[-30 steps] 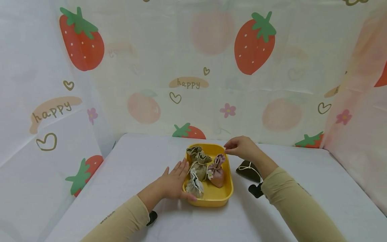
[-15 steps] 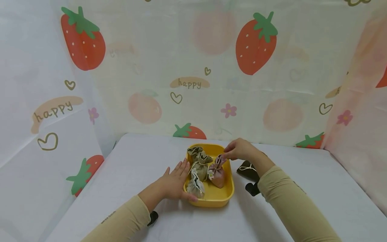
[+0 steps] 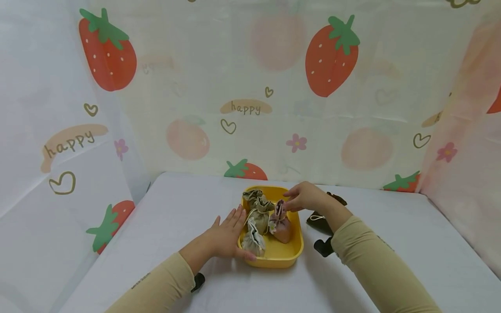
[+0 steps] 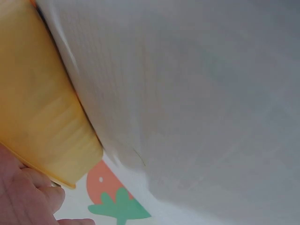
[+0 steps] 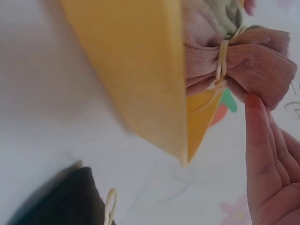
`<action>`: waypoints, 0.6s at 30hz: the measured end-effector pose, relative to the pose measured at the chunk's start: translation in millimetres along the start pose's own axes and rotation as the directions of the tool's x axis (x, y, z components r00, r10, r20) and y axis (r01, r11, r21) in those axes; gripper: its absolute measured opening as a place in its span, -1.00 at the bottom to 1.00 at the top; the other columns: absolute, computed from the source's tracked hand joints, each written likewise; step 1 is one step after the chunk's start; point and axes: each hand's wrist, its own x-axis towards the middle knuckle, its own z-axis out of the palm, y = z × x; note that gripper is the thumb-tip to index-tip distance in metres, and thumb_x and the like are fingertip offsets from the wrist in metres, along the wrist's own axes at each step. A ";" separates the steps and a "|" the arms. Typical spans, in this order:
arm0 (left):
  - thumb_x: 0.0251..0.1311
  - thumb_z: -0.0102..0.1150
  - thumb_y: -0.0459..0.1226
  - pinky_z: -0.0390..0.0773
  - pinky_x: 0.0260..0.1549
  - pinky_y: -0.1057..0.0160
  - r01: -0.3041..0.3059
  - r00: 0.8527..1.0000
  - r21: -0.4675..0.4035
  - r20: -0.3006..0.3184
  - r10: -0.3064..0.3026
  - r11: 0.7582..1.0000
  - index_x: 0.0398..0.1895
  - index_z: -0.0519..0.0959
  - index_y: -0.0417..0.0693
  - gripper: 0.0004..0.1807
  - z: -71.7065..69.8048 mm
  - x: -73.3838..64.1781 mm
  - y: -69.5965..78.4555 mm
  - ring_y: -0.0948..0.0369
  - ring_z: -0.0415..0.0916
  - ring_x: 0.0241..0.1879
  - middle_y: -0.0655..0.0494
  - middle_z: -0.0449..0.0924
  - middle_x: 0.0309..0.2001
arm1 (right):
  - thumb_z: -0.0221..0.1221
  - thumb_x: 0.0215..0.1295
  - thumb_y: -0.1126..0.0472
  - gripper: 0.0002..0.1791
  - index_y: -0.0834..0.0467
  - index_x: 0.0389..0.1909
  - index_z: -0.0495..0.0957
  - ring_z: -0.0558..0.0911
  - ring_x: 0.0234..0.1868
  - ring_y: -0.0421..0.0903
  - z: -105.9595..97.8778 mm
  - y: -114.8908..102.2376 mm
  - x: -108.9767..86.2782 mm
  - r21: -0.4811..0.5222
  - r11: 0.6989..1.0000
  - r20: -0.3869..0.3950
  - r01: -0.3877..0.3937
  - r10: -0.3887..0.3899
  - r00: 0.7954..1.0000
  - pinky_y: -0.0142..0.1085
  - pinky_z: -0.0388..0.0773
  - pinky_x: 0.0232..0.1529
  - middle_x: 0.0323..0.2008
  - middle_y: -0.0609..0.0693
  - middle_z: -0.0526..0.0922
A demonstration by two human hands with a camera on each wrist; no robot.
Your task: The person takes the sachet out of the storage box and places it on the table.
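A yellow tray [image 3: 279, 263] holds several drawstring pouches. On its right side stands a pink pouch [image 3: 281, 231] with a small white flower. My right hand [image 3: 311, 198] reaches over the right rim, and its fingertips touch the gathered top of the pink pouch [image 5: 262, 56]; the right wrist view shows those fingers straight. My left hand [image 3: 223, 239] lies with spread, straight fingers along the tray's left side, thumb by the front left corner. Near it inside are a pale grey pouch [image 3: 253, 243], an olive pouch [image 3: 260, 216] and a dark grey-brown pouch [image 3: 252, 196] behind.
A black pouch [image 3: 318, 222] with a cream cord lies on the white table [image 3: 188, 208] right of the tray, partly hidden under my right forearm. A curtain [image 3: 250, 139] printed with strawberries stands behind the table.
My right hand has moved left and slightly down from the tray's right rim to the pink pouch's top, which now leans less to the right. My left hand stays in place.
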 end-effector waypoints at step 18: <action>-0.44 -0.24 0.62 -0.13 0.23 -0.23 0.000 1.000 0.020 -0.002 0.000 1.000 0.44 -0.30 -0.12 0.44 3.4 2.3 -1.9 0.05 -0.38 0.42 -0.01 -0.40 0.45 | 0.40 -0.08 0.15 -0.59 0.20 -0.16 0.61 0.58 -0.32 -0.13 8.2 -4.3 -0.3 -0.184 0.983 0.066 0.019 -0.007 0.998 -0.25 0.55 -0.18 -0.39 -0.04 0.64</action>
